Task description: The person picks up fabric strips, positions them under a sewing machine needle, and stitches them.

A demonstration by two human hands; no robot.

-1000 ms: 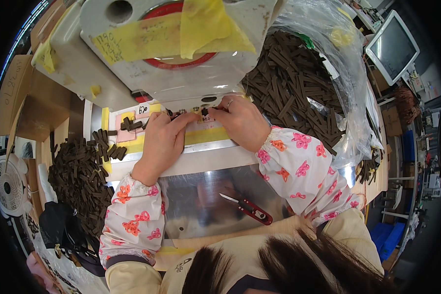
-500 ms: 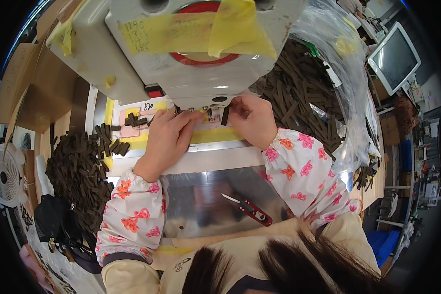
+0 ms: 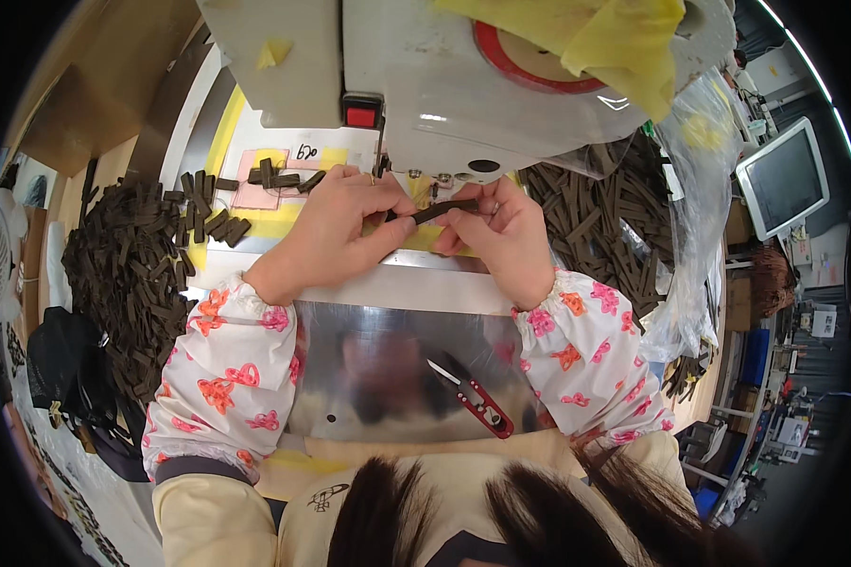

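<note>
A dark brown fabric strip (image 3: 442, 210) lies slantwise between my two hands, just below the head of a sewing machine (image 3: 416, 132). My left hand (image 3: 340, 236) pinches the strip's left end between thumb and fingers. Nearer its other end, my right hand (image 3: 506, 236) grips it with thumb and fingers. Part of the strip is hidden behind the fingers. Just behind the hands are the machine's needle area and the white work plate (image 3: 388, 283) edged with yellow tape. Several short dark pieces (image 3: 276, 177) rest on the plate beyond my left hand.
A heap of short dark strips (image 3: 128, 274) stands at the left, and longer strips (image 3: 596, 213) fill a clear plastic bag (image 3: 700, 208) at the right. Red-handled thread snips (image 3: 482, 408) lie on the metal surface in front of me. A monitor (image 3: 783, 180) stands far right.
My hands have come together. The strip that was upright at my right fingers now lies across, held by both hands. The whole view has shifted with my head.
</note>
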